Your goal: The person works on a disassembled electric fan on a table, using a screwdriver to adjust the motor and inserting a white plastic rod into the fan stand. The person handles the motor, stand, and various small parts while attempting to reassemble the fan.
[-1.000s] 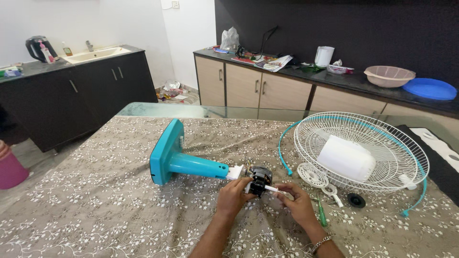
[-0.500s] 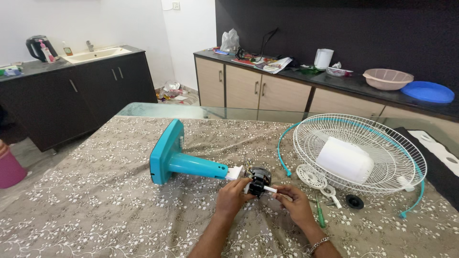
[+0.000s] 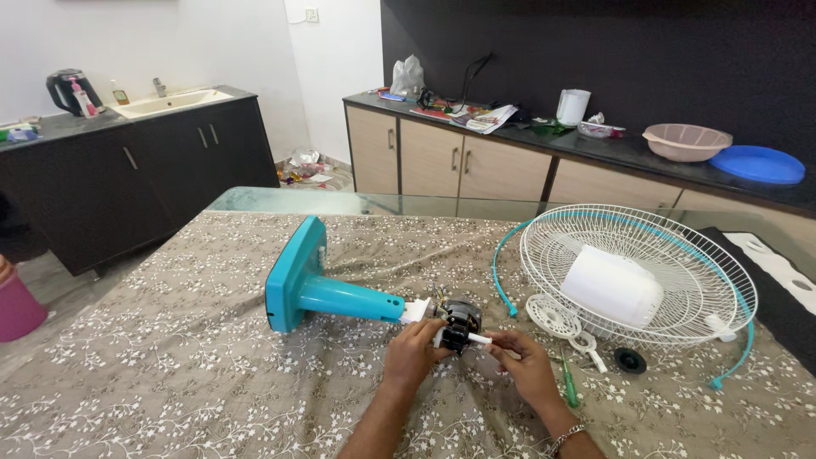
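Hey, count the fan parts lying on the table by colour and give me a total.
Teal: 2, the fan stand and guard rim ring.
White: 3, the wire guard, motor cover, small round cap.
Black: 2, the motor, round nut.
Total: 7

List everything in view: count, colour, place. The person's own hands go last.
fan stand: one, teal, lying on its side on the table
fan motor: one, black, at the stand's end
fan guard: one, white wire, table right
motor cover: one, white, inside the guard
teal rim ring: one, around the guard
screwdriver: one, green, beside the right hand
tablecloth: one, beige floral, on the glass table
kettle: one, black, by the sink
basin: one, pink, counter
lid: one, blue, counter
left hand: on the motor
right hand: pinching the motor's white shaft
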